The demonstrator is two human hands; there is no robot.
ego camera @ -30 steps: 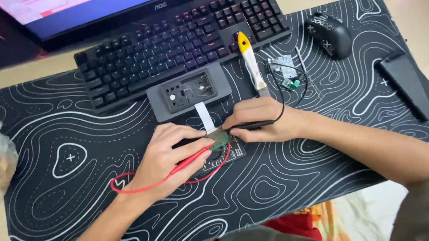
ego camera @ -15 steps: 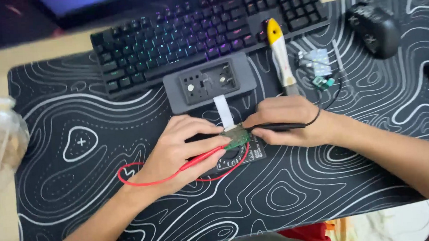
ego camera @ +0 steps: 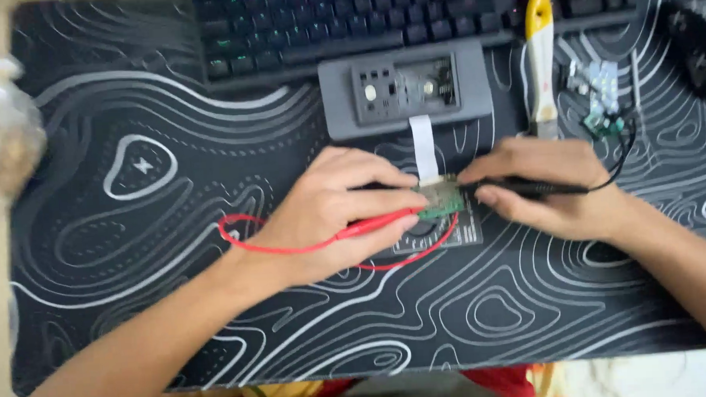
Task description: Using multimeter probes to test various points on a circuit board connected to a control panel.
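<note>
Desk mat (ego camera: 175, 309), black with white contour lines, fills most of your view, with a dark keyboard (ego camera: 345, 24) along its far edge. Just in front of the keyboard lies a grey housing (ego camera: 341, 104), and a white ribbon cable (ego camera: 424, 144) runs from it to the small green circuit board (ego camera: 440, 199) at the mat's centre. Your left hand (ego camera: 334, 215) clamps a red probe (ego camera: 378, 223) against that board; your right hand (ego camera: 547, 186) pinches a black probe (ego camera: 539, 187) onto its other side. A yellow-handled tool (ego camera: 540, 55) rests beside the housing.
</note>
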